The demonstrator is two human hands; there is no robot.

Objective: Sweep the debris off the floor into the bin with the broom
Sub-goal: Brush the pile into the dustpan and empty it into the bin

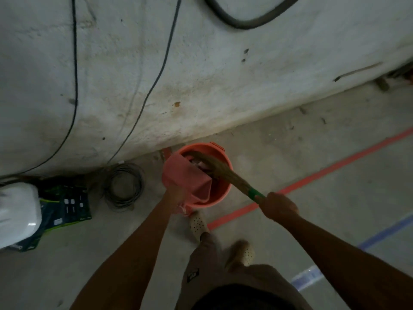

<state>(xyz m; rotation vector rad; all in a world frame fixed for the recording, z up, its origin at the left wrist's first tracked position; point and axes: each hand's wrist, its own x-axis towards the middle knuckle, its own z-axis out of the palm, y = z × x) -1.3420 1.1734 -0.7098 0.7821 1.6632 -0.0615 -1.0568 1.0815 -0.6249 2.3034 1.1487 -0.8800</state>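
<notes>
The right grip (278, 208) curls round the broom (225, 174) just below its green band, with the bristles reaching down into the orange bin (220, 195), which stands on the floor (290, 157) beside the wall (201, 74). The left grip (176, 195) holds a pink dustpan (186, 175) tipped over the bin's near rim, and greyish debris (200, 164) lies inside

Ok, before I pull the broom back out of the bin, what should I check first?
1. Dustpan tipped over the bin mouth: ok.
2. Left hand holding the dustpan: ok, though blurred.
3. Right hand gripping the broom handle: ok.
4. Broom bristles reaching inside the bin: ok.
5. Dustpan fully emptied: cannot tell, its inside faces away.
6. Shoe clear of the bin's base: cannot tell, it is very close.
</notes>
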